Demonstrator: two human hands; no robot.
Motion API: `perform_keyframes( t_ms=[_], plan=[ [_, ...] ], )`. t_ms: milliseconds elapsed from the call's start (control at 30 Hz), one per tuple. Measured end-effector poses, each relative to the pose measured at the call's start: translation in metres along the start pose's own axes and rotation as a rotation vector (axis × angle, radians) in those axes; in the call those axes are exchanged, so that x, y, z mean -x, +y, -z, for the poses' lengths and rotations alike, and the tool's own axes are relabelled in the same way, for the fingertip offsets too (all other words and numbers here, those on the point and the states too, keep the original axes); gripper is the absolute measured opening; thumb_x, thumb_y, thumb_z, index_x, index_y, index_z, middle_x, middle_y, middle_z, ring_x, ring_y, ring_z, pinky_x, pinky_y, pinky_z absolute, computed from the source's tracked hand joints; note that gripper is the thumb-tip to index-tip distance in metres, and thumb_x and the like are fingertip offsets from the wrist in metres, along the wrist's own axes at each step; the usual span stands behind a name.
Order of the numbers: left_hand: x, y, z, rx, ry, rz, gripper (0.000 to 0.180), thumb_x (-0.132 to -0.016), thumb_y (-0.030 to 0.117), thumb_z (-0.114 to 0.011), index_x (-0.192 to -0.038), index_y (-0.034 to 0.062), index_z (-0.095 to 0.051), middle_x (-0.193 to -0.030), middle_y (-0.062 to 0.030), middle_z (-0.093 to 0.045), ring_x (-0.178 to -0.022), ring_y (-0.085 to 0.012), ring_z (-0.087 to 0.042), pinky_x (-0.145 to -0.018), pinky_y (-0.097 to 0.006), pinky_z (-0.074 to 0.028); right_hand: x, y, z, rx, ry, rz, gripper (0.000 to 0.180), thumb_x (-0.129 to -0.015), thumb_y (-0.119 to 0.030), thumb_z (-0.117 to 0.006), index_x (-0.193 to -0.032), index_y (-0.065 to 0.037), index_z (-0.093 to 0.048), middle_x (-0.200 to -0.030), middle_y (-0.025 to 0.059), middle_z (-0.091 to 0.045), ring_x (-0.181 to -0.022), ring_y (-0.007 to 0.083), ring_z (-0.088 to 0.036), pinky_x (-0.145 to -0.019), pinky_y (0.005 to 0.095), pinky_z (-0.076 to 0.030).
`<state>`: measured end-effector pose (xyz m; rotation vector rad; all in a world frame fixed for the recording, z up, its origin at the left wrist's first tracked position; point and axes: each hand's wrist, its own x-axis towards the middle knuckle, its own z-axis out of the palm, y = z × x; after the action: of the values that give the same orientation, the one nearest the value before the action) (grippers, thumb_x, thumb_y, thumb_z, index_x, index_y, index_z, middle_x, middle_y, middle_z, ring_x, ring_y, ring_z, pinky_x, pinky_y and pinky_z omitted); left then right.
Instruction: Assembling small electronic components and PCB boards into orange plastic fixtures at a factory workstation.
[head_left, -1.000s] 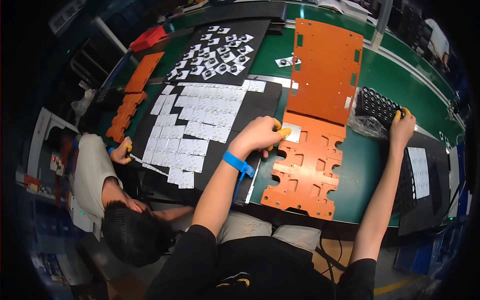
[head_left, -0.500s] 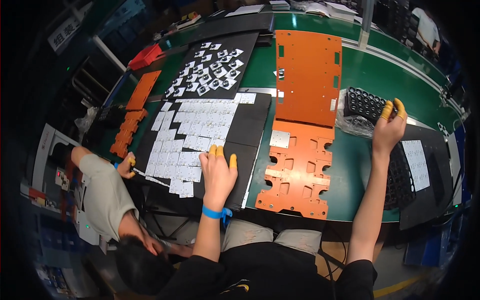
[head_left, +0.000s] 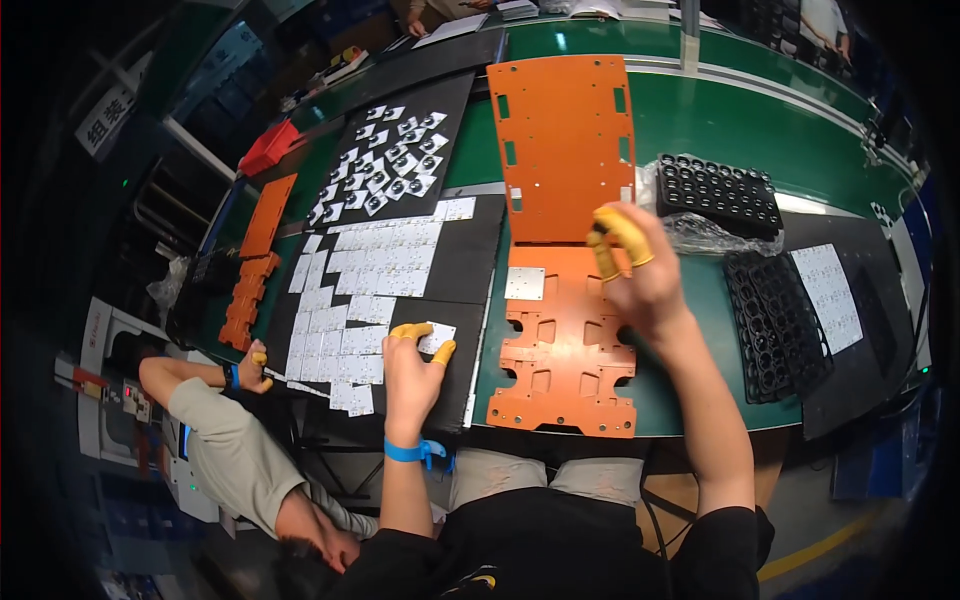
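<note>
My left hand (head_left: 412, 372), with yellow finger covers and a blue wrist strap, pinches a small white circuit board (head_left: 437, 338) above the black mat (head_left: 470, 245). Rows of similar white boards (head_left: 385, 258) lie flat just beyond and to the left of it. My right hand (head_left: 640, 270), also in yellow finger covers, is raised over the orange fixture (head_left: 565, 345). A small black part (head_left: 600, 230) shows between its curled fingers, blurred and mostly hidden. On the fixture's base rests a square silver plate (head_left: 525, 283); its orange lid (head_left: 565, 140) is swung back.
Black trays of round black parts (head_left: 718, 190) sit in clear plastic at right, near another black tray (head_left: 775, 325) and a white board sheet (head_left: 827, 298). Several boards with black parts (head_left: 385, 165) lie on a far-left black panel. A co-worker's hand (head_left: 252, 368) is at left.
My right hand has come left from the tray of black parts to above the orange fixture. My left hand has drawn a white board away from the rows, nearer me. The view has shifted.
</note>
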<state>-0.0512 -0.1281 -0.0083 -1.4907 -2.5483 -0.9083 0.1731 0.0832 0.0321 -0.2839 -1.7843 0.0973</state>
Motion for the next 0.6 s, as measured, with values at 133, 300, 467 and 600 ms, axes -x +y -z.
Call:
perform_keyframes(
  t_ms=[133,300,467,600],
  plan=[
    [-0.006,-0.008,-0.003,0.260,-0.055,0.128,0.045,-0.069,0.004,-0.082,-0.108,-0.0013,-0.060,-0.103,-0.0150,-0.058,-0.092,-0.0266,-0.058,-0.083,-0.036,-0.048,0.006,-0.016,-0.006,-0.108,-0.076,-0.012,0.033,-0.076,0.005,-0.070,-0.108,0.004,-0.061,-0.108,0.0155,-0.059,-0.091,0.0315,-0.063,-0.078,0.0365,-0.055],
    [-0.018,0.022,-0.004,0.828,-0.126,0.161,0.064,-0.077,-0.021,-0.058,-0.136,0.0005,-0.043,-0.109,-0.0075,-0.051,-0.094,-0.0138,-0.059,-0.083,-0.024,-0.052,0.012,-0.020,-0.012,-0.188,-0.137,-0.084,0.031,-0.077,0.005,-0.069,-0.107,0.004,-0.058,-0.108,0.0155,-0.058,-0.092,0.0323,-0.063,-0.078,0.0373,-0.054],
    [-0.061,0.076,-0.002,1.063,-0.113,0.015,0.066,-0.080,-0.016,-0.064,-0.138,-0.0018,-0.039,-0.123,-0.0142,-0.051,-0.102,-0.0197,-0.061,-0.088,-0.029,-0.054,0.015,-0.018,-0.011,-0.239,-0.148,-0.128,0.031,-0.077,0.005,-0.069,-0.106,0.004,-0.059,-0.109,0.0157,-0.058,-0.092,0.0325,-0.063,-0.078,0.0365,-0.053],
    [-0.102,0.095,-0.021,1.045,-0.286,-0.065,0.040,-0.085,-0.010,-0.063,-0.123,-0.0080,-0.051,-0.114,-0.0164,-0.061,-0.106,-0.0221,-0.063,-0.090,-0.030,-0.054,0.013,-0.015,-0.009,-0.265,-0.147,-0.263,0.030,-0.077,0.003,-0.071,-0.105,0.002,-0.060,-0.106,0.0153,-0.060,-0.090,0.0320,-0.064,-0.076,0.0354,-0.054]
  ],
)
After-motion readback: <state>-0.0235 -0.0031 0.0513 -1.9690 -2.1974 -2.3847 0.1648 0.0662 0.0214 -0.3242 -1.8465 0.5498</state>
